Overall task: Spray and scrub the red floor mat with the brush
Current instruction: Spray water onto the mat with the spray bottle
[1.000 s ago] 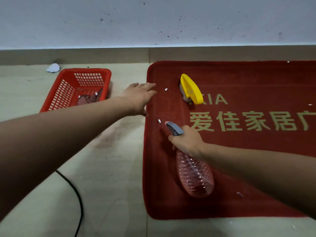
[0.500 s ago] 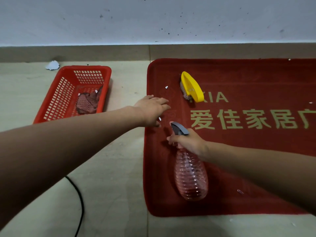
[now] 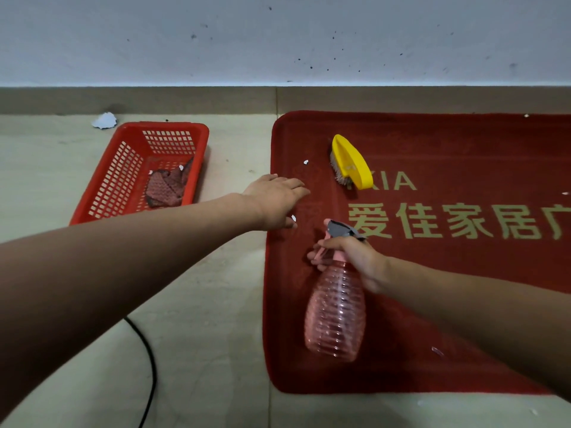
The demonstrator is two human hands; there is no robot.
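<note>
Change: the left hand (image 3: 275, 205) has come across from the floor left of the red floor mat (image 3: 463, 143) to the mat's left edge. Its fingers are straight and grasp nothing.
Right hand (image 3: 352, 257): wraps the neck of the spray bottle (image 3: 335, 319), which is held over the mat's near-left part.
Meaning: probably the left hand is steadying the mat or reaching for a white scrap (image 3: 293, 217). Spraying looks imminent and scrubbing has not begun.
Brush (image 3: 350, 162): yellow, lying untouched on the mat's far-left part.
Writing: gold on the mat, "XIA" with its start hidden by the brush. Below it is "爱佳家居广", cut off at the right.
Bottle label: none readable.
</note>
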